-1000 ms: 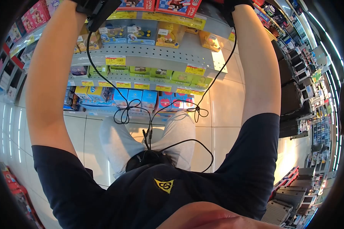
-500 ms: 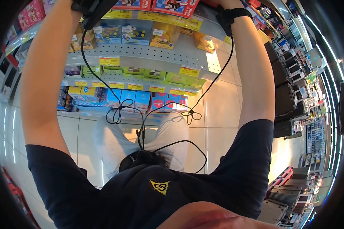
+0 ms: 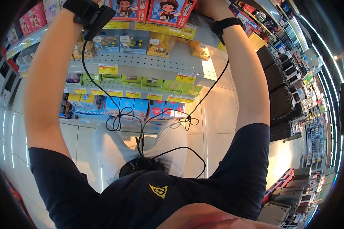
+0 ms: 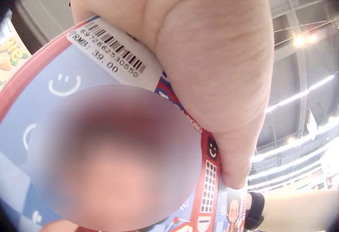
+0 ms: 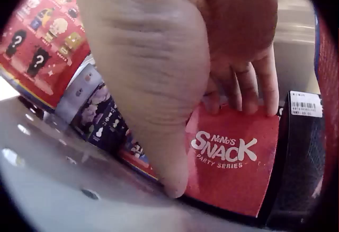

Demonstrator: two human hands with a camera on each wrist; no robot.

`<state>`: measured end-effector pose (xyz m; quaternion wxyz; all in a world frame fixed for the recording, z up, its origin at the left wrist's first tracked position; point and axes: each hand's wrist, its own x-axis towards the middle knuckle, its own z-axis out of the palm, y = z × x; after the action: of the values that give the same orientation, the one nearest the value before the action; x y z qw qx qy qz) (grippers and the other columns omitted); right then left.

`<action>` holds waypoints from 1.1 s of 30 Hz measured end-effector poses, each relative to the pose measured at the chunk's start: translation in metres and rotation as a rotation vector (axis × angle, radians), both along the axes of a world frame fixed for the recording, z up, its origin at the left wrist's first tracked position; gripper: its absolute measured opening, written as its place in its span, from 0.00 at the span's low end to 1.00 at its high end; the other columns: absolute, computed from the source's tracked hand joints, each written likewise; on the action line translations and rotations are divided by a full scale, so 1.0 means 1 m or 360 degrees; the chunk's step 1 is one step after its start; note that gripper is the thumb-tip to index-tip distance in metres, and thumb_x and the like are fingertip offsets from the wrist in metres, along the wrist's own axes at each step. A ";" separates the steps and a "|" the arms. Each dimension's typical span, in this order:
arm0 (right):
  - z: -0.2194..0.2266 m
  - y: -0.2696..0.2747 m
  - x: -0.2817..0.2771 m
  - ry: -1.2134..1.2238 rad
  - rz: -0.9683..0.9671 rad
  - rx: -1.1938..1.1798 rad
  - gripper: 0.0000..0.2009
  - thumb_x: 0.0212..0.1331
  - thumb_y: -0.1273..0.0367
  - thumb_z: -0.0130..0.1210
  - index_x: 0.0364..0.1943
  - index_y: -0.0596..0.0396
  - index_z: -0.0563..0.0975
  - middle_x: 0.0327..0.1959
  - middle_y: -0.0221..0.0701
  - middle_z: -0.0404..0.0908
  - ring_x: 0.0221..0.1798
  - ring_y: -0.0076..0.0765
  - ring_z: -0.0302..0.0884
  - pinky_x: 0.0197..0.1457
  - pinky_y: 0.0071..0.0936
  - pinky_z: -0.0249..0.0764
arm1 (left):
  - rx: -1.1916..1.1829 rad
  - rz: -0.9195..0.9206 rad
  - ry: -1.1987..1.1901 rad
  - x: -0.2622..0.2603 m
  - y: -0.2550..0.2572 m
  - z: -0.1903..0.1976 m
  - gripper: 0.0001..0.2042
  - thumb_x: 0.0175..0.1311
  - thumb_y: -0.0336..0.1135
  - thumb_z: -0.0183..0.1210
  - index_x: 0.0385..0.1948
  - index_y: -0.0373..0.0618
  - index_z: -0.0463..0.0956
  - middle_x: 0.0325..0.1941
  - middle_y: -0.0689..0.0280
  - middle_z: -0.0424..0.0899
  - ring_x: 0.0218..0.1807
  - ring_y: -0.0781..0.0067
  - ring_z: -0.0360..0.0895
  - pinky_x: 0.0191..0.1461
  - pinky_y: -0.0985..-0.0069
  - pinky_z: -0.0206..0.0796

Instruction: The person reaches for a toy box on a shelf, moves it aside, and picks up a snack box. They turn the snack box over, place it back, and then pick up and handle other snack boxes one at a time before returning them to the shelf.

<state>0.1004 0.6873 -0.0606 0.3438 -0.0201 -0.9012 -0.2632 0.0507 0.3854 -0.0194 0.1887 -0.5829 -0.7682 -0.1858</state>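
In the left wrist view my left hand (image 4: 212,57) lies over the edge of a blue-and-red blind box (image 4: 53,115) with a barcode price label, its thumb along the box's side and its other fingers hidden. My right hand (image 5: 153,67) spans a red snack-series box (image 5: 225,163), fingertips at one edge and thumb at the opposite one. In the head view two cartoon-figure boxes (image 3: 170,13) stand upright at the top shelf's front, between the hands. There the left hand is mostly cut off at the frame's top, beside its wrist camera.
A dark box (image 5: 296,163) stands right beside the red one. Lower shelves hold yellow duck boxes (image 3: 159,45), green boxes (image 3: 172,87) and blue boxes (image 3: 126,107). Black cables (image 3: 87,65) hang from both wrists to the waist. Suitcases (image 3: 281,107) line the right.
The head view has tilted so shelves and boxes show lower in frame. More of the right hand and wrist has come into view, further left; the left wrist shows lower too.
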 end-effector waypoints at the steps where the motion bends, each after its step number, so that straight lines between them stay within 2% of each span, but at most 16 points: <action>1: -0.002 0.002 -0.002 0.0040 -0.0056 0.0008 0.24 0.57 0.68 0.57 0.55 0.73 0.74 0.58 0.66 0.74 0.59 0.66 0.77 0.62 0.49 0.78 | 0.0004 0.0004 0.0030 0.001 0.000 0.001 0.34 0.56 0.54 0.72 0.63 0.48 0.76 0.59 0.52 0.84 0.61 0.51 0.81 0.64 0.63 0.72; 3: -0.001 0.005 -0.002 -0.0003 -0.0057 -0.0003 0.21 0.58 0.70 0.55 0.53 0.72 0.75 0.60 0.66 0.74 0.58 0.65 0.77 0.59 0.48 0.79 | -0.0033 0.0047 -0.0028 0.004 -0.001 0.003 0.34 0.56 0.54 0.72 0.64 0.49 0.76 0.60 0.52 0.84 0.61 0.50 0.81 0.64 0.62 0.72; 9: 0.011 -0.012 0.002 -0.0170 -0.0218 0.0024 0.26 0.59 0.68 0.56 0.59 0.75 0.73 0.62 0.67 0.72 0.58 0.66 0.78 0.60 0.48 0.80 | -0.0051 0.0051 -0.0053 0.002 -0.002 0.000 0.35 0.57 0.55 0.72 0.65 0.49 0.74 0.61 0.52 0.83 0.61 0.50 0.81 0.65 0.62 0.72; 11: 0.020 -0.031 0.009 -0.0235 -0.0157 -0.0613 0.27 0.61 0.66 0.56 0.61 0.72 0.73 0.64 0.69 0.70 0.57 0.67 0.79 0.60 0.47 0.79 | -0.0019 0.0050 0.0082 0.004 -0.002 0.001 0.35 0.57 0.55 0.71 0.65 0.49 0.74 0.62 0.52 0.83 0.62 0.50 0.80 0.65 0.62 0.72; 15: 0.006 0.003 -0.020 -0.0532 -0.0248 -0.0422 0.29 0.63 0.63 0.55 0.66 0.68 0.70 0.65 0.68 0.68 0.61 0.69 0.76 0.61 0.51 0.78 | -0.0030 0.0040 0.0051 0.005 -0.003 0.002 0.35 0.57 0.55 0.71 0.65 0.48 0.74 0.62 0.51 0.82 0.62 0.49 0.79 0.66 0.61 0.71; 17: -0.003 0.002 -0.035 -0.0784 -0.0581 -0.0037 0.21 0.59 0.68 0.59 0.58 0.53 0.81 0.58 0.54 0.80 0.48 0.60 0.85 0.57 0.41 0.82 | -0.0068 0.0057 0.0039 0.006 -0.002 0.003 0.35 0.57 0.55 0.71 0.65 0.48 0.74 0.61 0.51 0.83 0.62 0.49 0.80 0.66 0.61 0.71; 18: -0.006 0.000 -0.035 -0.0734 -0.0658 -0.0288 0.26 0.61 0.68 0.56 0.66 0.56 0.77 0.71 0.60 0.65 0.59 0.64 0.80 0.66 0.47 0.77 | -0.0065 0.0055 0.0053 0.004 -0.001 0.004 0.35 0.57 0.55 0.71 0.65 0.48 0.74 0.61 0.51 0.83 0.62 0.49 0.80 0.66 0.61 0.71; 19: -0.004 -0.008 -0.025 -0.0724 -0.0658 -0.0288 0.26 0.61 0.68 0.56 0.66 0.56 0.77 0.71 0.60 0.65 0.59 0.64 0.80 0.66 0.47 0.77 | -0.0057 0.0041 0.0082 0.003 0.000 0.002 0.35 0.57 0.55 0.71 0.65 0.48 0.75 0.61 0.51 0.83 0.62 0.48 0.80 0.66 0.60 0.71; 21: 0.000 -0.024 -0.005 -0.0716 -0.0687 -0.0433 0.26 0.63 0.65 0.55 0.66 0.56 0.76 0.77 0.54 0.56 0.72 0.62 0.67 0.72 0.55 0.69 | -0.0046 0.0034 0.0115 0.001 -0.002 0.002 0.35 0.57 0.55 0.71 0.65 0.48 0.75 0.61 0.50 0.83 0.62 0.48 0.80 0.66 0.60 0.71; 22: 0.001 -0.028 0.003 -0.0708 -0.0696 -0.0473 0.30 0.64 0.61 0.54 0.70 0.57 0.71 0.78 0.51 0.53 0.79 0.61 0.53 0.76 0.62 0.61 | -0.0037 0.0035 0.0124 0.002 -0.002 0.002 0.35 0.57 0.56 0.71 0.65 0.48 0.75 0.61 0.50 0.83 0.62 0.48 0.80 0.66 0.60 0.71; 26: -0.026 0.010 -0.016 -0.0538 -0.0565 -0.0266 0.35 0.63 0.60 0.54 0.74 0.58 0.64 0.77 0.50 0.55 0.78 0.62 0.55 0.75 0.66 0.60 | -0.0047 0.0059 0.0099 0.004 -0.001 0.001 0.35 0.57 0.56 0.70 0.65 0.48 0.75 0.61 0.50 0.82 0.63 0.48 0.79 0.67 0.60 0.70; 28: -0.034 0.012 -0.017 -0.0291 -0.0278 -0.0272 0.36 0.63 0.59 0.53 0.75 0.60 0.60 0.76 0.51 0.56 0.78 0.61 0.55 0.74 0.68 0.59 | -0.0047 0.0070 0.0115 0.004 -0.002 0.001 0.35 0.57 0.57 0.70 0.65 0.48 0.74 0.62 0.50 0.82 0.63 0.48 0.79 0.67 0.60 0.70; 29: -0.035 0.015 -0.017 -0.0293 -0.0275 -0.0273 0.36 0.63 0.59 0.53 0.75 0.60 0.60 0.76 0.51 0.56 0.78 0.61 0.55 0.74 0.68 0.59 | -0.0045 0.0083 0.0133 0.004 -0.002 0.001 0.35 0.57 0.57 0.70 0.65 0.49 0.74 0.62 0.50 0.82 0.63 0.48 0.79 0.67 0.60 0.70; 31: -0.017 -0.023 0.014 -0.0353 -0.0538 -0.0272 0.37 0.61 0.57 0.60 0.72 0.62 0.64 0.73 0.50 0.62 0.72 0.60 0.65 0.71 0.58 0.67 | -0.0055 0.0083 0.0126 0.004 -0.002 0.002 0.36 0.57 0.57 0.70 0.65 0.49 0.74 0.62 0.50 0.82 0.63 0.48 0.79 0.67 0.60 0.70; 32: -0.009 -0.032 0.023 -0.0354 -0.0537 -0.0272 0.37 0.61 0.57 0.60 0.72 0.62 0.64 0.73 0.50 0.62 0.72 0.60 0.65 0.71 0.58 0.67 | -0.0063 0.0081 0.0119 0.004 -0.002 0.002 0.36 0.57 0.57 0.70 0.65 0.49 0.74 0.62 0.50 0.82 0.62 0.48 0.79 0.67 0.60 0.70; 33: -0.002 -0.039 0.030 -0.0395 -0.0502 -0.0227 0.34 0.63 0.59 0.57 0.70 0.63 0.64 0.70 0.58 0.64 0.70 0.66 0.67 0.67 0.57 0.72 | -0.0063 0.0081 0.0117 0.005 -0.002 0.002 0.36 0.57 0.57 0.70 0.65 0.49 0.74 0.62 0.50 0.82 0.62 0.48 0.79 0.67 0.60 0.70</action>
<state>0.1303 0.6483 -0.0627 0.1825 -0.1527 -0.9386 -0.2498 0.0553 0.3838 -0.0171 0.2099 -0.5733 -0.7788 -0.1441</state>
